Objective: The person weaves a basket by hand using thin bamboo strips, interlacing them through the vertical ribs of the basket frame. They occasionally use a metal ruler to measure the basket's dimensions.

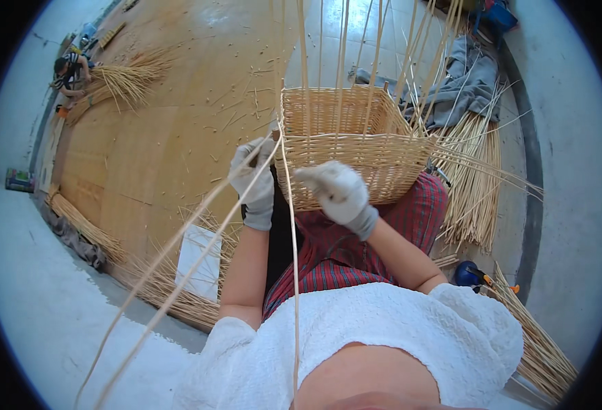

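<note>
A half-woven wicker basket (355,160) rests on my lap, with tall upright stakes (342,68) rising from its walls. My left hand (252,176), in a white glove, is closed on pale weaving strands (198,212) beside the basket's left corner. These long strands trail down to the lower left. Another strand (291,260) hangs from that corner down past my chest. In front of the near wall is my right hand (342,195), also gloved and slightly blurred. Its fingers are curled together, their tips close to the hanging strand; what they hold, if anything, is hidden.
Bundles of cane (471,178) lie at right, beneath a grey cloth (465,85). More cane (533,342) lies at lower right near a blue round object (468,273). At far left a person (72,72) sits by another bundle (130,76). A white sheet (198,262) lies among scraps.
</note>
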### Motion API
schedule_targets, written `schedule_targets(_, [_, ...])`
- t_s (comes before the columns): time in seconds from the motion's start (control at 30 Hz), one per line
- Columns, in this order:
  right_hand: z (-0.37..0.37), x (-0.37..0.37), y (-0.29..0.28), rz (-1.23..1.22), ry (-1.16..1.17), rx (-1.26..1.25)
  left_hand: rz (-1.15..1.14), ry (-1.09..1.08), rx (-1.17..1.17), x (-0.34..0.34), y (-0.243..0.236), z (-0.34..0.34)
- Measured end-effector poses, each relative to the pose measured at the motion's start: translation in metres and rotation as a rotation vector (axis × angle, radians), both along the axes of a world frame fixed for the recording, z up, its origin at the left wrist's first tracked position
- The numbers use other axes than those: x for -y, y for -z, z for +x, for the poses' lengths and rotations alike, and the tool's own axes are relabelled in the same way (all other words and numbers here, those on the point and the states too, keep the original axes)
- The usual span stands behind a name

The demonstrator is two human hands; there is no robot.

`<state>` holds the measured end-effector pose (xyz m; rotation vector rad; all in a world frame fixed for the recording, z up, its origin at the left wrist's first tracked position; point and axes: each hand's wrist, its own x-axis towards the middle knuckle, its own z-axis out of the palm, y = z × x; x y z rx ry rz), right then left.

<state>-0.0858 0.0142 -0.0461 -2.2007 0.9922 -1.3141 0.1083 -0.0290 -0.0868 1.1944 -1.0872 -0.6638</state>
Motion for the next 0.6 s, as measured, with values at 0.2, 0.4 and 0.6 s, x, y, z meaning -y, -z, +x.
schedule_targets(0.2, [0.064, 0.001, -0.021, -0.120, -0.037, -0.272, 0.226, 0.360, -0.444, -0.010, 0.006, 0.024])
schedule_targets(0.4, [0.041, -0.024, -0.026, -0.127, -0.005, -0.297, 0.456, 0.996, -0.121, 0.062, -0.034, 0.062])
schedule_targets(0.6, [-0.045, 0.002, 0.020, 0.886, 0.267, 0.729, 0.498, 0.999, 0.015, 0.068, -0.024, 0.056])
